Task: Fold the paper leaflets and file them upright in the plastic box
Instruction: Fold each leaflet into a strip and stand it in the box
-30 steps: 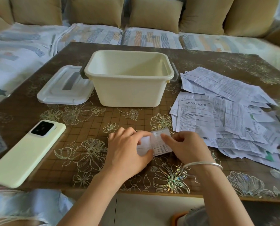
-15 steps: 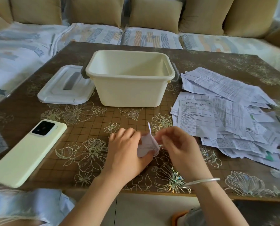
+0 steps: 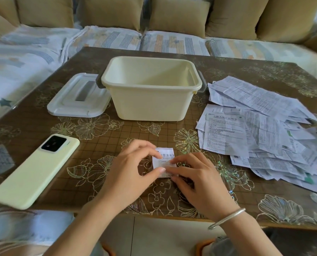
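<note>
The left hand (image 3: 128,170) pinches the left edge of the folded leaflet (image 3: 164,157) between thumb and forefinger: a narrow grip. The right hand (image 3: 196,180) lays extended fingers (image 3: 178,160) across the leaflet's lower right part and presses it onto the table (image 3: 246,193); whether its thumb is under the paper cannot be told. The leaflet lies flat between the hands, a small rectangle, print upward. From the leaflet, the plastic box (image 3: 150,104) stands at 12 o'clock, well apart and uncovered; no paper shows in the visible part of its interior. The lid (image 3: 76,100) lies flat at 11 o'clock, beside the box. The pile of unfolded leaflets (image 3: 261,130) spreads at 2 o'clock; a phone (image 3: 35,170) lies at 9 o'clock. Probable faults: release before the crease is set lets the paper spring open. A single small packet with nothing to lean on may tip flat in the box. A careless reach to 2 o'clock may scatter the loose pile.
</note>
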Motion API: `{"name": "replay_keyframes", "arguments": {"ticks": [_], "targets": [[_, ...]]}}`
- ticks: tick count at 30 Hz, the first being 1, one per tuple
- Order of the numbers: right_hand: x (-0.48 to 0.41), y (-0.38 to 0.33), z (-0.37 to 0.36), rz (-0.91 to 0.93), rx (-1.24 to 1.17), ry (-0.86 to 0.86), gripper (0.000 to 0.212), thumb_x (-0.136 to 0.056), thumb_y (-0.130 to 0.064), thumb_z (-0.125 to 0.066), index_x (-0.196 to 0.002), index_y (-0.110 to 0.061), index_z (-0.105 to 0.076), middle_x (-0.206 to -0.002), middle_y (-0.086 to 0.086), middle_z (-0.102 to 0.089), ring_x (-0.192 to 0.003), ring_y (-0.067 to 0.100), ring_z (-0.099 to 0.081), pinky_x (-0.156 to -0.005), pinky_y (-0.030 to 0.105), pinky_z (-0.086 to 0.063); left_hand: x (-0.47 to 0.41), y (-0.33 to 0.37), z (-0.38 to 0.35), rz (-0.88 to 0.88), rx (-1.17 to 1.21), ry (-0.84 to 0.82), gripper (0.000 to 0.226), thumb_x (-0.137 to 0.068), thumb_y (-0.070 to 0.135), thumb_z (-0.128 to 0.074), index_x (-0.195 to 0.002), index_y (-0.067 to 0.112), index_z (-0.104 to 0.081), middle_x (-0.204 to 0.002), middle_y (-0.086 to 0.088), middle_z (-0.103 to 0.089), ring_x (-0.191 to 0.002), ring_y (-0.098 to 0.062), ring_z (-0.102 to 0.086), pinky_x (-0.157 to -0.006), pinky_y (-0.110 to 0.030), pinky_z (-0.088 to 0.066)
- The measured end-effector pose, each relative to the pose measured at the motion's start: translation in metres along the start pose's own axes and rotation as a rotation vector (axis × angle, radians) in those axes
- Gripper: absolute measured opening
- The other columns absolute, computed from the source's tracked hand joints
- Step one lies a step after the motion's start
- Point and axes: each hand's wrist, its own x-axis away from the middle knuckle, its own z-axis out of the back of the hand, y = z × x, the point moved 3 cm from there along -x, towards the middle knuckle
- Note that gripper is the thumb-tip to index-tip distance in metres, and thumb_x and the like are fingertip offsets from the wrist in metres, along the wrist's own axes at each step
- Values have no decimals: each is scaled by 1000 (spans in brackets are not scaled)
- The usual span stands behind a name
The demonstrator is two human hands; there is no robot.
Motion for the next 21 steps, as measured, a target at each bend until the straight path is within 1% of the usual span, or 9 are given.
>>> {"name": "replay_keyframes", "arguments": {"ticks": [2, 4, 6, 9, 13, 15, 17, 19, 21], "targets": [[0, 2, 0, 17, -11, -14, 29, -87, -40, -51, -105, -34, -72, -111, -15, -60, -102, 15, -52, -77, 38, -49, 3, 3, -5, -71, -68, 14, 20, -75, 45, -68, -90, 32, -71, -101, 24, -61, -101, 2, -53, -85, -18, -42], [0, 3, 0, 25, -16, -26, 30, -87, -40, -50, -108, -35, -71, -112, -16, -59, -104, 14, -51, -79, 38, -49, 5, 6, -10, -151, -152, 5, 18, -75, 44, -68, -86, 31, -73, -92, 22, -63, -94, -3, -55, -82, -27, -47], [0, 5, 0, 23, -22, -26, 31, -86, -40, -50, -109, -34, -70, -112, -17, -59, -105, 14, -51, -81, 38, -49, 5, 8, -12, -235, -235, 8, 18, -76, 43, -68, -86, 29, -73, -90, 20, -64, -88, -4, -57, -81, -31, -47], [0, 5, 1, 12, -23, -13, 36, -84, -41, -53, -115, -29, -65, -109, -16, -61, -104, 13, -52, -83, 37, -50, 3, 7, -11, -350, -288, 12, 13, -77, 35, -74, -85, 25, -76, -88, 16, -68, -83, -5, -60, -83, -32, -47], [-3, 7, 6, -5, -42, -38, 41, -80, -41, -64, -119, -28, -62, -101, -18, -61, -98, 9, -51, -84, 27, -46, 0, 7, -10, -503, -336, 26, 10, -84, 27, -70, -81, 20, -76, -84, 11, -72, -74, -8, -64, -79, -31, -48], [-7, 8, 8, -4, -43, -74, 41, -78, -43, -65, -117, -30, -63, -101, -23, -60, -97, 5, -49, -83, 18, -40, 0, 8, -9, -524, -358, 12, 12, -84, 30, -70, -81, 20, -75, -83, 10, -71, -71, -9, -64, -76, -32, -49], [-11, 9, 9, 1, -35, -109, 40, -78, -45, -64, -117, -33, -63, -100, -28, -55, -97, 2, -47, -81, 13, -37, -1, 9, -8, -499, -368, -6, 16, -78, 37, -76, -82, 21, -75, -82, 12, -70, -69, -10, -63, -73, -31, -49], [-14, 10, 11, 18, -24, -102, 36, -79, -45, -63, -113, -33, -65, -96, -30, -53, -95, 0, -47, -77, 14, -41, -2, 10, -7, -482, -383, -25, 21, -73, 39, -81, -82, 22, -74, -80, 12, -68, -67, -10, -61, -70, -29, -49], [-17, 11, 12, 13, -60, -68, 32, -82, -49, -59, -107, -32, -68, -92, -28, -56, -91, -2, -50, -72, 19, -48, -4, 12, -8, -508, -394, -22, 15, -77, 35, -77, -80, 22, -72, -77, 11, -67, -63, -11, -59, -68, -27, -47]]}}
